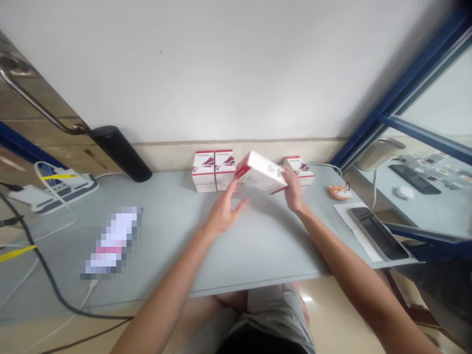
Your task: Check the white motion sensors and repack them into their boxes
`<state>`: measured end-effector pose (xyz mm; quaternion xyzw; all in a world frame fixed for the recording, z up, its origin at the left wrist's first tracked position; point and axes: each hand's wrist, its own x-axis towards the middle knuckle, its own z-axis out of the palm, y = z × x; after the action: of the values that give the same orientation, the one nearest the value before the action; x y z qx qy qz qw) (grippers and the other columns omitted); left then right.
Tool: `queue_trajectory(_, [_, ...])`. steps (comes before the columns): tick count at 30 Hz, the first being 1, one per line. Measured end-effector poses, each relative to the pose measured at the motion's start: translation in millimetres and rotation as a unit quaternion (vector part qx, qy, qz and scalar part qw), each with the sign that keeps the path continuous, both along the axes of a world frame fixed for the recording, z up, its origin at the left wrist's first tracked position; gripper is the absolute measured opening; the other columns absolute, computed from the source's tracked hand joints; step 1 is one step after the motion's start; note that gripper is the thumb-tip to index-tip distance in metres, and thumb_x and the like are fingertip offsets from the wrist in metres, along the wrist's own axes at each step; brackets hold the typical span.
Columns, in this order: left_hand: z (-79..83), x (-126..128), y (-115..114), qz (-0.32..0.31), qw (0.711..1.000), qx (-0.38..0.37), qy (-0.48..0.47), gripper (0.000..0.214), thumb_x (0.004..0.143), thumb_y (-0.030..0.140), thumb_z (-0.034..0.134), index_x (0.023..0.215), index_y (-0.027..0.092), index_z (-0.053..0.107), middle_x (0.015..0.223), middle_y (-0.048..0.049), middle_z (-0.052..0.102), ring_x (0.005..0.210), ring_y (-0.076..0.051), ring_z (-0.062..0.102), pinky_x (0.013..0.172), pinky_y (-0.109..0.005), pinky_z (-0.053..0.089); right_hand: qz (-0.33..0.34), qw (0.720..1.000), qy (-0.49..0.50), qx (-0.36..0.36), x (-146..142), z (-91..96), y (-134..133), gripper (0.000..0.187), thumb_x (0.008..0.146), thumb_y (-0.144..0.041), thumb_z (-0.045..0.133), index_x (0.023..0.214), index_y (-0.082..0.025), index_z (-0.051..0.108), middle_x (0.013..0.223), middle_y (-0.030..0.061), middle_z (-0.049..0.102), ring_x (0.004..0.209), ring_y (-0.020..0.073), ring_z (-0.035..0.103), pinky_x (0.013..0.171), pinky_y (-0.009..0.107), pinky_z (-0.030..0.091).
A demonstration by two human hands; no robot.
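L to R, grey counter [165, 255]: black cylinder [121, 153] upright nr wall. Then white/red rect. cardbd boxes [204, 178], side by side vs wall, tops shut, contents hidden. L hand [221, 210]: thumb & fingers apart, at L end of white/red oblong cardbd carton [263, 172]; contact can't tell. Carton tilted, above counter betw. hands, contents hidden. R hand [294, 191] clamped on its R end. Behind R hand: white/red cardbd pack [306, 174] on counter, partly hidden.
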<state>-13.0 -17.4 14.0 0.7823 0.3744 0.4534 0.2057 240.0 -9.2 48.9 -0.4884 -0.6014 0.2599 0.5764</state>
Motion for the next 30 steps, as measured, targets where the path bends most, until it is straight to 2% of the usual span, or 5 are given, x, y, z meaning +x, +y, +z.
queue_trajectory(6, [-8.6,13.8,-4.0,-0.006,0.989,-0.090,-0.118,0.071,0.099,0.049,0.065,0.158,0.023,0.035,0.146,-0.0165,0.065,0.131,-0.029,0.066,0.105,-0.041,0.057,0.254,0.964,-0.048,-0.061,-27.1,-7.0,-18.7,0.052,0.104,-0.065,0.047,0.133,-0.024,0.063,0.128,0.0087,0.070,0.116,0.0275,0.066,0.103,0.043,0.053])
queue_trajectory(10, [-2.9,9.6,-1.6,0.027,0.999,-0.018,-0.029,0.072,0.092,0.039,0.077,0.155,0.029,0.045,0.146,-0.0134,0.064,0.134,-0.032,0.063,0.112,-0.047,0.052,0.178,0.982,-0.070,0.005,-26.1,-8.5,-17.7,0.062,0.104,-0.064,0.049,0.152,-0.026,0.047,0.145,0.0138,0.061,0.129,0.0286,0.062,0.110,0.046,0.050])
queue_trajectory(18, [1.7,7.7,-3.2,0.026,0.998,0.057,0.032,0.073,0.092,0.027,0.076,0.157,0.032,0.043,0.142,-0.0120,0.066,0.131,-0.030,0.065,0.110,-0.045,0.054,0.119,0.966,-0.213,0.081,-13.4,-2.3,-17.7,0.042,0.101,-0.057,0.058,0.125,-0.024,0.066,0.115,0.0111,0.074,0.097,0.0265,0.069,0.087,0.041,0.055])
queue_trajectory(25, [6.1,6.0,-8.9,-0.004,0.960,0.261,0.100,0.082,0.083,0.008,0.076,0.148,0.047,0.047,0.153,-0.0078,0.048,0.142,-0.031,0.055,0.112,-0.053,0.054,-0.001,0.998,-0.026,-0.065,-13.5,7.8,-13.1,0.068,0.103,-0.072,0.037,0.065,-0.022,0.062,0.062,0.0021,0.057,0.061,0.0187,0.053,0.058,0.032,0.040])
queue_trajectory(30, [18.6,17.8,-27.8,-0.059,0.888,0.401,0.214,0.067,0.083,0.015,0.078,0.133,0.056,0.062,0.136,0.0007,0.064,0.136,-0.024,0.058,0.121,-0.044,0.045,0.179,0.959,0.023,-0.216,-25.8,21.8,-15.2,0.047,0.095,-0.062,0.060,0.081,-0.020,0.073,0.071,-0.0006,0.062,0.064,0.0150,0.052,0.057,0.026,0.040])
